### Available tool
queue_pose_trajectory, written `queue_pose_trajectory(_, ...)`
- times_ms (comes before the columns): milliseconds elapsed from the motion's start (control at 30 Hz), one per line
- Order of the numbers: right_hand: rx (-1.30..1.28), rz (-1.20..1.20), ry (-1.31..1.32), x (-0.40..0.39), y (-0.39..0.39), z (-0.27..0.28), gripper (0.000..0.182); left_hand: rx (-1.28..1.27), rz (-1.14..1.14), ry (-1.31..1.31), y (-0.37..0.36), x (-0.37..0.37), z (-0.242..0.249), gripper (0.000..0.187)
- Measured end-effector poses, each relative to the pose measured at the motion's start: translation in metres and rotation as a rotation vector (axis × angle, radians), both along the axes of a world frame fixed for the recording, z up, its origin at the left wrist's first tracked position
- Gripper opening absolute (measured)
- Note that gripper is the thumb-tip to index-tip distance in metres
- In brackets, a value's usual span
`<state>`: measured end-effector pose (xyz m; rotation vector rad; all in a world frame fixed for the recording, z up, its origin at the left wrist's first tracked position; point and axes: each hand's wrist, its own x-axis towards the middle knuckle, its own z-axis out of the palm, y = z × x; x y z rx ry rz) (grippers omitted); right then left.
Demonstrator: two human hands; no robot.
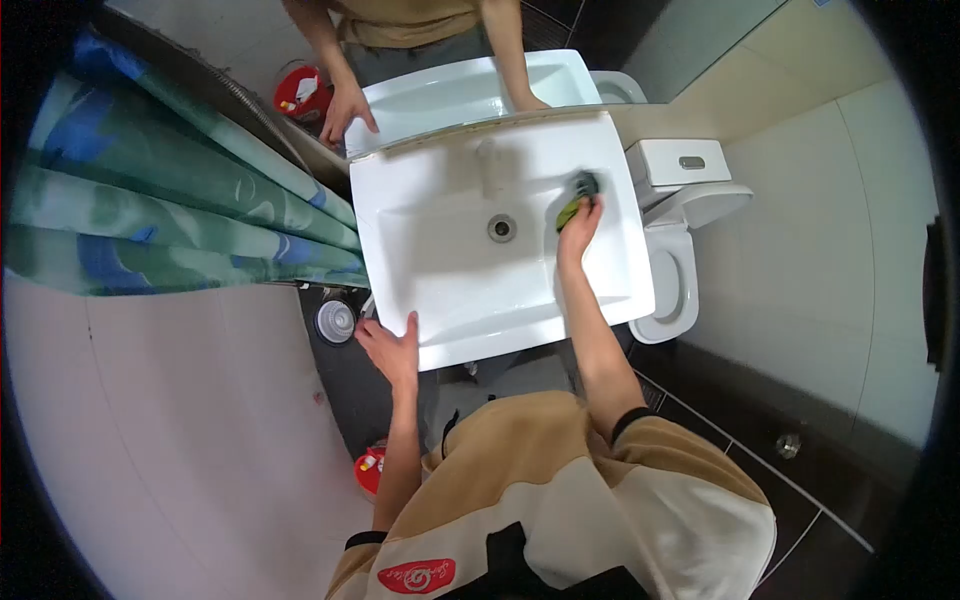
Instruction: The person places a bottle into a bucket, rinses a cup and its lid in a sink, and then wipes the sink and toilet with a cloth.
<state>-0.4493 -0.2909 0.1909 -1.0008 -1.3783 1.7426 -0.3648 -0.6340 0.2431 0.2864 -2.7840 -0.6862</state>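
A white washbasin (460,285) with a round drain (502,228) lies in front of me. My right hand (580,230) is at the right side of the bowl, its fingers closed on a green and dark-grey sponge (570,212) pressed near the inner wall. Motion blurs the sponge's far end. At the basin's front left corner, my left hand (393,350) leans with thumb and fingers spread, the thumb against the rim and the other fingers outside the edge. It holds nothing that I can see.
A mirror (440,90) behind the basin reflects both arms. A green and blue curtain (180,220) hangs at the left. The toilet (672,285) stands close on the right. Below left are a white round object (335,321) and a red bucket (368,480).
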Motion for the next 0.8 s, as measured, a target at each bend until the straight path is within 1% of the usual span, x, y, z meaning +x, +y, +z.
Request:
queue_pose_trajectory(33, -0.113, -0.258, 0.151, -0.026, -0.006, 0.014, 0.033, 0.009, -0.020, -0.013, -0.004, -0.007, 0.002, 0.068)
queue_pose_trajectory(67, -0.093, -0.215, 0.189, -0.055, -0.002, -0.039, 0.041, 0.044, -0.032, -0.030, -0.009, -0.011, -0.001, 0.067)
queue_pose_trajectory(100, 0.074, -0.155, 0.113, -0.083, -0.021, -0.084, 0.046, 0.078, -0.044, -0.047, -0.014, -0.012, -0.003, 0.066)
queue_pose_trajectory(167, 0.259, -0.435, 0.021, -0.123, -0.100, -0.061, 0.051, 0.114, -0.099, -0.014, -0.022, -0.013, -0.007, 0.065)
queue_pose_trajectory(233, 0.114, -0.281, -0.054, -0.139, -0.191, -0.063, 0.059, 0.133, -0.116, -0.021, -0.021, -0.018, -0.008, 0.065)
queue_pose_trajectory(267, 0.130, -0.155, -0.168, -0.149, -0.250, -0.073, 0.061, 0.156, -0.138, 0.049, -0.020, -0.020, -0.012, 0.062)
queue_pose_trajectory(300, 0.107, -0.102, -0.190, -0.156, -0.290, -0.057, 0.067, 0.184, -0.149, 0.051, -0.019, -0.020, -0.017, 0.061)
queue_pose_trajectory(333, -0.027, -0.147, 0.115, -0.145, -0.284, 0.014, 0.074, 0.213, -0.160, 0.051, -0.020, -0.020, -0.023, 0.059)
queue_pose_trajectory(367, -0.072, -0.153, 0.055, -0.150, -0.280, 0.027, 0.075, 0.241, -0.170, 0.051, -0.020, -0.020, -0.027, 0.058)
queue_pose_trajectory(400, -0.119, -0.160, -0.003, -0.156, -0.277, 0.031, 0.077, 0.271, -0.195, 0.034, -0.021, -0.021, -0.021, 0.055)
queue_pose_trajectory(433, -0.163, -0.165, -0.056, -0.161, -0.268, 0.034, 0.078, 0.290, -0.174, 0.017, -0.018, -0.023, -0.023, 0.054)
queue_pose_trajectory(467, -0.162, -0.195, -0.073, -0.163, -0.257, 0.022, 0.084, 0.308, -0.153, 0.000, -0.015, -0.025, -0.024, 0.054)
queue_pose_trajectory(500, -0.063, -0.243, -0.067, -0.161, -0.228, 0.008, 0.086, 0.326, -0.131, -0.017, -0.014, -0.027, -0.024, 0.053)
queue_pose_trajectory(533, 0.036, -0.290, -0.063, -0.156, -0.189, -0.008, 0.089, 0.342, -0.168, 0.013, -0.017, -0.028, -0.034, 0.055)
queue_pose_trajectory(567, 0.205, -0.362, -0.063, -0.149, -0.154, -0.020, 0.092, 0.349, -0.175, 0.010, -0.013, -0.028, -0.029, 0.055)
queue_pose_trajectory(633, 0.313, -0.342, -0.005, -0.133, -0.080, -0.033, 0.086, 0.363, -0.188, 0.003, -0.013, -0.032, -0.017, 0.057)
queue_pose_trajectory(667, 0.458, -0.325, -0.130, -0.120, -0.048, -0.026, 0.084, 0.400, -0.174, -0.024, -0.018, -0.031, -0.013, 0.059)
queue_pose_trajectory(700, 0.605, -0.305, -0.254, -0.116, -0.033, -0.019, 0.082, 0.388, -0.160, -0.036, -0.019, -0.032, -0.011, 0.059)
queue_pose_trajectory(767, 0.552, -0.353, -0.181, -0.124, -0.048, -0.019, 0.081, 0.366, -0.155, -0.060, -0.017, -0.038, -0.003, 0.060)
queue_pose_trajectory(800, 0.526, -0.388, -0.146, -0.124, -0.053, -0.020, 0.081, 0.412, -0.188, -0.034, -0.025, -0.040, -0.015, 0.061)
